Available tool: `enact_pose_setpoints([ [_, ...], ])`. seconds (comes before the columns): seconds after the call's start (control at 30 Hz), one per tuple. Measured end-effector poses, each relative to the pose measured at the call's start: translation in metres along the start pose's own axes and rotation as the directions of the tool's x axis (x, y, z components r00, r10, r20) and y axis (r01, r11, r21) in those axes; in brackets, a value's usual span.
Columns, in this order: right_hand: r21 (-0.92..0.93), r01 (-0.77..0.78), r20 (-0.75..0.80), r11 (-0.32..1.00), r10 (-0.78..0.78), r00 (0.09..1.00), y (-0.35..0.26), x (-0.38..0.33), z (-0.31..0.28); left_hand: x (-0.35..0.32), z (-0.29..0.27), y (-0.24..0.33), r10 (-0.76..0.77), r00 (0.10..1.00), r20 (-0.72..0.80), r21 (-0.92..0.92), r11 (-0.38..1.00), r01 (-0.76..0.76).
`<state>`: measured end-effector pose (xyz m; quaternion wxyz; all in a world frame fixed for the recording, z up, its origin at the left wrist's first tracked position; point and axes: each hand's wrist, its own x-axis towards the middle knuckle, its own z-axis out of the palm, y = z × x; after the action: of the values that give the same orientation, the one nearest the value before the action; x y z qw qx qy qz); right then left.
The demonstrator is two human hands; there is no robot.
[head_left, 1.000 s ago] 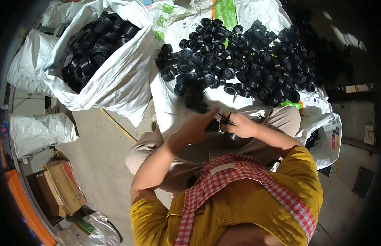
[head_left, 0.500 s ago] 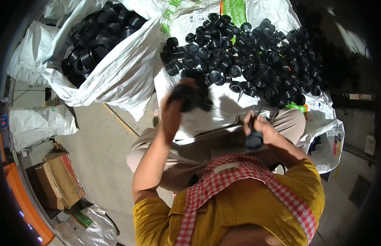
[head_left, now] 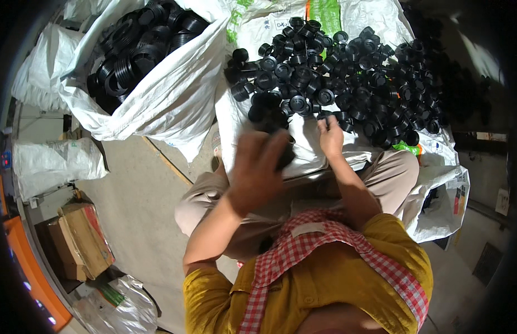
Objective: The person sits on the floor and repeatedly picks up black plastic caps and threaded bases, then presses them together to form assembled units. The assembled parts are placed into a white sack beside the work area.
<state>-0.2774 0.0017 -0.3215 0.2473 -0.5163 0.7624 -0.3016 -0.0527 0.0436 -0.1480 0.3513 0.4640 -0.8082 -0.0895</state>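
Observation:
My left hand (head_left: 257,170), smeared by motion, hovers over my lap near the white sheet's front edge. Its fingers curl around a black plastic cap (head_left: 286,158), mostly hidden behind them. Farther right, my right hand (head_left: 330,138) reaches to the near edge of a heap of short round black plastic caps (head_left: 325,97). Thumb and fingers pinch at a small black cap (head_left: 326,117) there; its shape is partly covered. Just beyond my left hand, several dark caps (head_left: 265,111) look blurred.
At the far left stands a white woven sack (head_left: 158,94) full of larger black ribbed rings (head_left: 125,69). The heap lies on a white woven sheet (head_left: 303,133). Cardboard boxes (head_left: 86,239) are on the floor at left. Another white sack (head_left: 442,206) sits beside my right knee.
My right hand has moved forward from my lap to the heap's edge; the black cap it held there no longer shows. My left hand has come back and right, toward my lap.

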Motion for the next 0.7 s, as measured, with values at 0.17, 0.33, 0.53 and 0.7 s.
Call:
enact_pose_setpoints([
  [0.17,-0.163,0.447,0.544,0.88,-0.298,0.785,0.035,-0.018,0.052,0.095,-0.132,-0.041,0.435,0.656,-0.616,0.595,0.803,0.026],
  [0.33,-0.227,0.389,0.674,0.893,-0.144,0.725,0.007,-0.022,0.043,0.129,-0.189,-0.084,0.193,0.885,-0.423,0.802,0.533,0.268],
  [0.53,0.324,-0.09,0.419,0.942,-0.058,0.906,0.0,-0.046,-0.015,0.03,-0.027,-0.013,-0.506,0.86,0.062,-0.559,0.697,0.45],
  [0.7,0.35,0.216,0.213,0.912,-0.302,0.929,-0.054,-0.073,-0.058,0.002,0.068,0.012,-0.474,0.409,0.78,-0.516,-0.119,0.848],
])
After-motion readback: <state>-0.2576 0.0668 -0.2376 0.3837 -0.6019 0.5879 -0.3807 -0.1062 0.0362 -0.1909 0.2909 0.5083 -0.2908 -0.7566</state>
